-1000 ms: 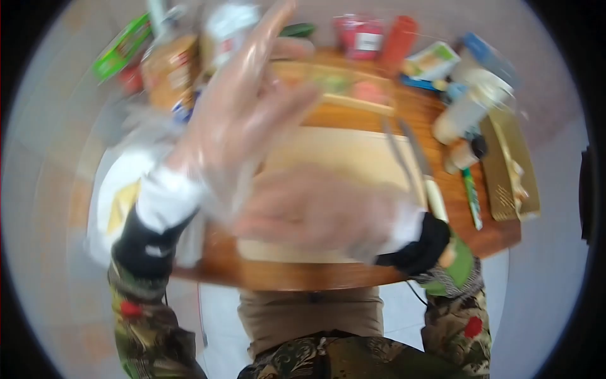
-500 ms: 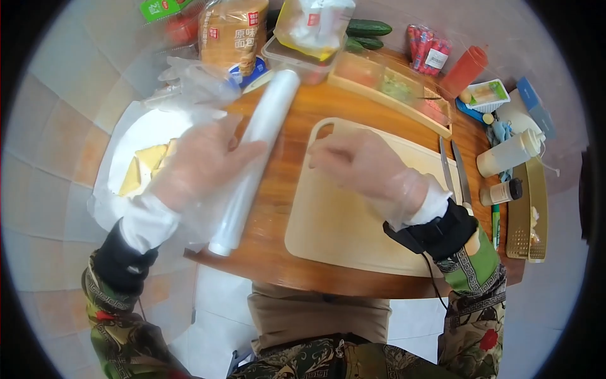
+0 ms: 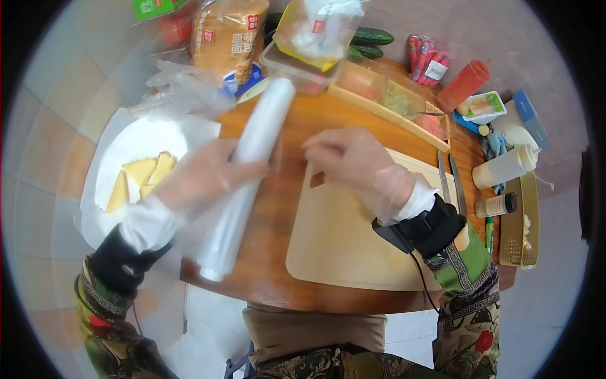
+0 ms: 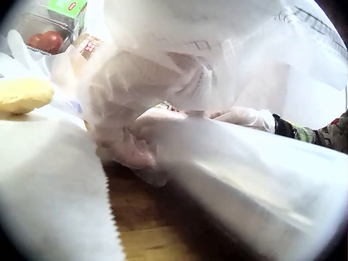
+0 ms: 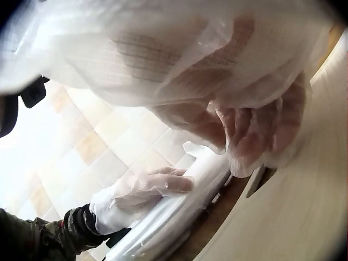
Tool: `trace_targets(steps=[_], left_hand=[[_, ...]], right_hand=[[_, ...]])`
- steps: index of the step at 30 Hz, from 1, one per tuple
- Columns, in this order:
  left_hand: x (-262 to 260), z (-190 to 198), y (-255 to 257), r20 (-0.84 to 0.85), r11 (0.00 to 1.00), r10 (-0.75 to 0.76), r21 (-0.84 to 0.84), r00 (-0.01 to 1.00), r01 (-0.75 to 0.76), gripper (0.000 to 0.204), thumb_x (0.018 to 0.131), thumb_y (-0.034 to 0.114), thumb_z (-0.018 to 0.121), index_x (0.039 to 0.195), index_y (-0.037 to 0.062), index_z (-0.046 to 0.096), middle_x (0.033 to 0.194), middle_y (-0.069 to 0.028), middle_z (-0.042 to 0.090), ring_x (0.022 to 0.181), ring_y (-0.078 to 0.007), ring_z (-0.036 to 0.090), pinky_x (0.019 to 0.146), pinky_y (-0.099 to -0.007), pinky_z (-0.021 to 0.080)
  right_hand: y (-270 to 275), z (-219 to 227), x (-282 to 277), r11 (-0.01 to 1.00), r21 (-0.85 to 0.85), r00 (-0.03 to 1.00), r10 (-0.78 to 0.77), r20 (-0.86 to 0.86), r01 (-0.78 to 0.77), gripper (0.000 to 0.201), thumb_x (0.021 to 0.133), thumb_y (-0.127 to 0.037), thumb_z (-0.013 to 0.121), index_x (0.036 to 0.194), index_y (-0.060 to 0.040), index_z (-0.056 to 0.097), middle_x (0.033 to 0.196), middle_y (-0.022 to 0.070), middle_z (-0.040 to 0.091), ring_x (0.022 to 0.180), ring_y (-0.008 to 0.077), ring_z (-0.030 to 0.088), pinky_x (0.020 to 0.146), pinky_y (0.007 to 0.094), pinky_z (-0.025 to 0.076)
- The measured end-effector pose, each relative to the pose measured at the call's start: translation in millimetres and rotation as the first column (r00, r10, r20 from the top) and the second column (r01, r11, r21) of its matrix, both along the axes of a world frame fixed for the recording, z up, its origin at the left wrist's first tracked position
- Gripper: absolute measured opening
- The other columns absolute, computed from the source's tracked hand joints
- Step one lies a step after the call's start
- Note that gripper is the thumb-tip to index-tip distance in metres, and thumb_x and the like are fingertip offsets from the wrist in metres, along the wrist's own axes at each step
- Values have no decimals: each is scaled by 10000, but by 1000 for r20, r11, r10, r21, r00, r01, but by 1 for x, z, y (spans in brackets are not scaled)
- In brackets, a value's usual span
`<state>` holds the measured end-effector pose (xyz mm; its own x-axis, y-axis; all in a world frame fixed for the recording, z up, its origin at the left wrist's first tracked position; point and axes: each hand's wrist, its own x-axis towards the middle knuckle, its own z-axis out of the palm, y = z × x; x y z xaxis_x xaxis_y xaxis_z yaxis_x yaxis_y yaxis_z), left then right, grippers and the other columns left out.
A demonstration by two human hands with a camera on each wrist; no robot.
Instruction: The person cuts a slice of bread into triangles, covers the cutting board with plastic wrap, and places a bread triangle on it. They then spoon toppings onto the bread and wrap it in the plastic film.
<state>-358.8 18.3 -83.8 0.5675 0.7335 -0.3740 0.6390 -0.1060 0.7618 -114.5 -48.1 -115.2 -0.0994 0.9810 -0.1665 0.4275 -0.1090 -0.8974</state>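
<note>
In a clear plastic glove, my left hand (image 3: 208, 174) grips a roll of cling film (image 3: 249, 167), its thumb laid across the top of the roll. The roll slants over the left part of the table; in the left wrist view the film roll (image 4: 261, 185) runs out to the lower right. My right hand (image 3: 356, 161), gloved too, hovers at the upper left corner of the cutting board (image 3: 341, 240). Its fingers curve loosely, and a gap shows between thumb and fingertips in the right wrist view, with nothing visible between them.
Left of the roll, bread pieces (image 3: 139, 170) lie on a white plate (image 3: 158, 136). Bagged bread (image 3: 230, 38), a lidded container (image 3: 297, 66) and a wooden tray (image 3: 360, 101) line the back. Two knives (image 3: 457, 183), a squeeze bottle (image 3: 502, 167) and a basket (image 3: 527, 196) are at right.
The raised left hand has come down and taken hold of the cling film roll, whose near end has swung toward the front left. My right hand has drawn back to the board's upper left corner.
</note>
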Motion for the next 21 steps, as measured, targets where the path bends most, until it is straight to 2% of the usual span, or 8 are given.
trace_targets(steps=[2, 6, 8, 9, 11, 12, 14, 21], left_hand=[[-6, -2, 4, 29, 1000, 23, -10, 999, -23, 480, 876, 375, 690, 1120, -38, 671, 933, -134, 694, 835, -203, 652, 780, -344, 519], [-10, 1, -1, 128, 997, 61, -61, 990, -53, 465, 886, 331, 692, 1173, -32, 651, 944, -115, 698, 821, -192, 647, 780, -345, 518], [-10, 3, -4, 117, 999, 43, -39, 992, -38, 479, 883, 333, 697, 1196, -25, 640, 948, -113, 696, 838, -189, 649, 795, -340, 519], [-9, 4, -6, 108, 999, 34, -23, 994, -32, 494, 880, 334, 702, 1219, -18, 630, 952, -112, 695, 855, -185, 651, 809, -335, 520], [-7, 6, -11, 111, 1000, 18, 5, 994, -19, 494, 879, 328, 709, 1229, -11, 627, 966, -111, 694, 877, -183, 653, 827, -330, 518], [-7, 8, -13, 116, 1000, 11, 27, 993, -14, 495, 877, 322, 715, 1239, -5, 625, 979, -110, 694, 899, -180, 654, 844, -325, 517], [-4, 16, -20, 126, 1000, 9, 25, 992, -12, 499, 876, 310, 721, 1249, -6, 621, 1002, -114, 693, 917, -180, 654, 857, -323, 516], [-3, 20, -27, 144, 998, 54, 14, 988, -57, 540, 879, 285, 733, 1290, -34, 586, 1086, -126, 681, 977, -186, 648, 895, -324, 511]], right_hand=[[2, 5, -3, 989, 47, 990, -135, -44, 137, 300, 892, -250, 604, 915, 33, 702, 720, 86, 638, 669, 171, 624, 665, 334, 515], [15, 7, 4, 976, 45, 975, -209, -76, 212, 367, 899, -327, 621, 904, 33, 692, 775, 73, 644, 708, 162, 621, 678, 328, 514], [18, 18, 5, 955, -93, 942, -294, -163, 282, 528, 939, -473, 673, 1142, 14, 690, 922, 40, 672, 754, 121, 630, 723, 265, 508], [19, 20, 4, 953, -87, 939, -300, -167, 289, 528, 939, -473, 673, 1142, 14, 690, 922, 40, 672, 754, 121, 630, 723, 265, 508], [20, 23, 3, 940, -90, 911, -340, -234, 328, 657, 896, -579, 685, 1149, 28, 685, 965, 61, 667, 786, 124, 632, 750, 273, 509], [22, 24, 3, 938, -89, 908, -346, -238, 334, 657, 896, -579, 685, 1149, 28, 685, 965, 61, 667, 786, 124, 632, 750, 273, 509], [25, 23, 6, 952, -91, 915, -304, -263, 291, 686, 873, -636, 664, 1039, 30, 640, 960, 94, 628, 870, 175, 603, 798, 327, 498], [26, 19, 12, 965, -78, 918, -261, -299, 248, 624, 869, -592, 705, 990, 18, 659, 914, 75, 636, 821, 154, 599, 767, 301, 500]])
